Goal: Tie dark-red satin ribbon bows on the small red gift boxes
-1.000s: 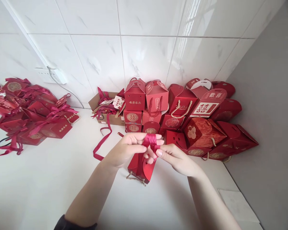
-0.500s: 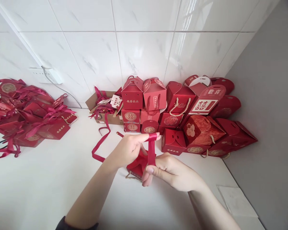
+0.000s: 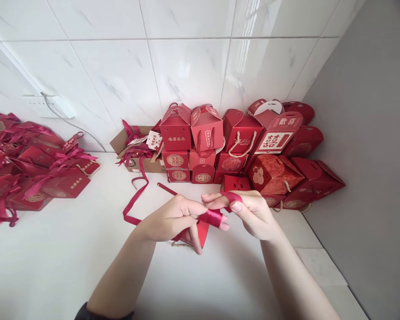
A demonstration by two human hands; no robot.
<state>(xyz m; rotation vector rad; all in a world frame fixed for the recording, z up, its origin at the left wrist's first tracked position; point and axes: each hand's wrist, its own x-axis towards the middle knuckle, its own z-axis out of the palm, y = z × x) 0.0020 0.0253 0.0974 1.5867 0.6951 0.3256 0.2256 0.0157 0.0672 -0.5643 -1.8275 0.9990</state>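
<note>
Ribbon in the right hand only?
No, the ribbon is wound around fingers of the left hand, while the right hand holds more of it.

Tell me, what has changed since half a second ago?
The right hand has risen from lower than the left hand to slightly higher, still pinching ribbon. The left hand's fingertips have dipped, with ribbon wrapped around its fingers. The stacked boxes and the cardboard carton stayed put.

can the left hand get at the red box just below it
Probably yes: the left hand hangs close over the red box, though ribbon wound around its fingers may hinder grasping.
</note>
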